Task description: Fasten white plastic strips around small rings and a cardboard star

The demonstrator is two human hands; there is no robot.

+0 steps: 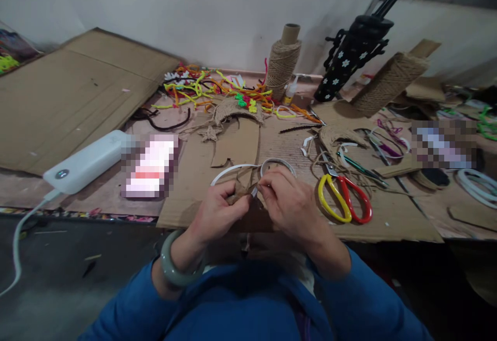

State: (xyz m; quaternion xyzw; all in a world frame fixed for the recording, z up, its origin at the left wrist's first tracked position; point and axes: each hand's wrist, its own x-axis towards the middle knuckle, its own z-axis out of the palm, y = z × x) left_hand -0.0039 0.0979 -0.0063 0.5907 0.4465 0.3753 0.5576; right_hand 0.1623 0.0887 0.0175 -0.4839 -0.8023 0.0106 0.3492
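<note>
Cardboard covers the tabletop (pixel 388 222) where both hands, left (pixel 217 211) and right (pixel 289 204), pinch twine (pixel 240 196) onto a white headband (pixel 248 167) (scissors (pixel 344 204) lie near), mid-wrap; tension matters next.

I see a craft workshop, likely home-run. The low table (pixel 116 196) is covered with cardboard sheets (pixel 70 98), two jute twine spools (pixel 282 61), a heap of bright pipe cleaners (pixel 217 92), scissors (pixel 344 204), a glue bottle (pixel 292 91) and white hoops (pixel 476 186), against a bare wall (pixel 194 10).
</note>
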